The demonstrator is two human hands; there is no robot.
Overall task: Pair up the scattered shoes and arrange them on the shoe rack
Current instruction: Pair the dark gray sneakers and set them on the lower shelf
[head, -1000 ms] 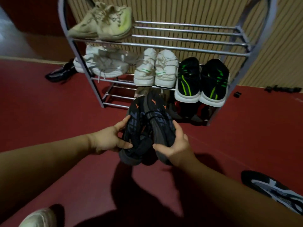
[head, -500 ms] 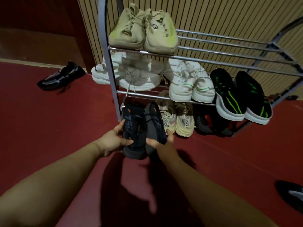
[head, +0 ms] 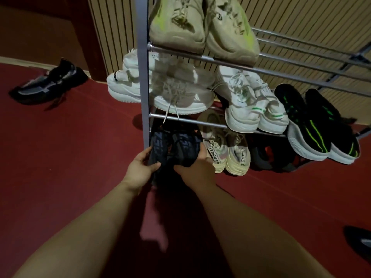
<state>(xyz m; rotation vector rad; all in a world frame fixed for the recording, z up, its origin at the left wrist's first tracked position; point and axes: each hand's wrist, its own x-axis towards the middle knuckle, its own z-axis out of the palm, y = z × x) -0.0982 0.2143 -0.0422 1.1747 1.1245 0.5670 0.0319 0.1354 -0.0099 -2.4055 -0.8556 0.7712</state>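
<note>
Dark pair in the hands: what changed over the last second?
The left hand and right hand carried the dark pair forward and down into the rack at the bottom shelf's left end, beside the cream pair. Grip unchanged; the shelved shoes and the black shoe on the floor stayed put.

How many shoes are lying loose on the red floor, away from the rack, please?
2. A black-and-grey sneaker lies at the left by the wall; a dark shoe is cut off at the lower right edge. More may lie outside the view.

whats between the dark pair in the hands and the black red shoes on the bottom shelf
A lettered cream pair, right beside the dark pair; the head view shows it.
</note>
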